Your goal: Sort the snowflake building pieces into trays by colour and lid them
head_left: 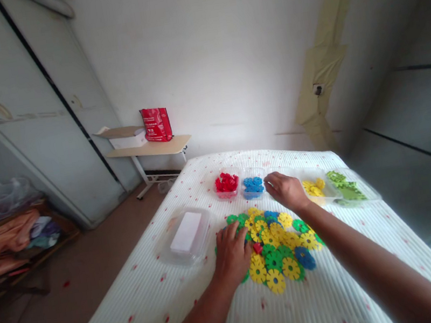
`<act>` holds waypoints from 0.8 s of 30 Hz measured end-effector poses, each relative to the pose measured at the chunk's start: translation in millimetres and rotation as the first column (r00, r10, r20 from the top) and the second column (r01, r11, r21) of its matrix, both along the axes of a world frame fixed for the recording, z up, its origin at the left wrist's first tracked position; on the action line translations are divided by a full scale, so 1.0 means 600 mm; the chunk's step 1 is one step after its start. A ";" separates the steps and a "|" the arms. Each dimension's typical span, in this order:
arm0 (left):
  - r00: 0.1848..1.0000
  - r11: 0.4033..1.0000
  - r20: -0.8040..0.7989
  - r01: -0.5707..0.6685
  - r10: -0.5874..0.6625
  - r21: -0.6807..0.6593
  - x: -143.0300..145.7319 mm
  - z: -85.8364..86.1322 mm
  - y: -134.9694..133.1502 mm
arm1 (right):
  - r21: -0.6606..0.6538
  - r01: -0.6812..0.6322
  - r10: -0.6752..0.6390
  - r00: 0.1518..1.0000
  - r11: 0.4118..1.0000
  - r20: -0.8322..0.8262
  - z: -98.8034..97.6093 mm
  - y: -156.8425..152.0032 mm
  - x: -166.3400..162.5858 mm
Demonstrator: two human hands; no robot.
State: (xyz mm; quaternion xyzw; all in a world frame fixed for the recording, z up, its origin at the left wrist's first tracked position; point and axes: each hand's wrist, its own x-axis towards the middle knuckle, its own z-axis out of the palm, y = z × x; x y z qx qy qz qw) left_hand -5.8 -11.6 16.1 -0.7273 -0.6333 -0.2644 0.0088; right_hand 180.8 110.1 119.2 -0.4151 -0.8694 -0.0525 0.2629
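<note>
Right grip (288, 191), hold unclear, is beside blue discs (252, 184); left grip (230, 252) splays across mixed discs (272, 260).

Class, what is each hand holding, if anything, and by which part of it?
It cannot be told: the left hand is over the pile of discs, and the right hand is curled beside the tub of blue pieces, no piece clear in either.
</note>
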 end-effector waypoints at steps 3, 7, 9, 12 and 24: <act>0.998 0.998 0.055 0.002 -0.005 0.063 -0.009 -0.008 0.005 | 0.084 -0.033 0.032 0.999 0.996 0.013 -0.036 -0.041 0.051; 0.991 0.992 0.135 -0.033 0.017 0.118 -0.023 -0.009 0.013 | 0.068 -0.059 0.060 0.998 0.996 -0.019 -0.094 -0.085 0.135; 0.987 0.991 0.156 -0.061 0.042 0.119 -0.028 -0.007 0.014 | 0.027 -0.005 0.007 0.996 1.000 -0.085 -0.119 -0.092 0.172; 0.984 0.991 0.170 -0.072 0.052 0.113 -0.029 -0.006 0.015 | -0.032 0.165 -0.168 0.955 0.986 -0.246 -0.145 -0.082 0.209; 0.999 0.981 -0.039 0.013 -0.020 -0.193 -0.018 0.049 0.060 | -0.190 0.340 -0.389 0.836 0.921 -0.387 -0.159 -0.055 0.219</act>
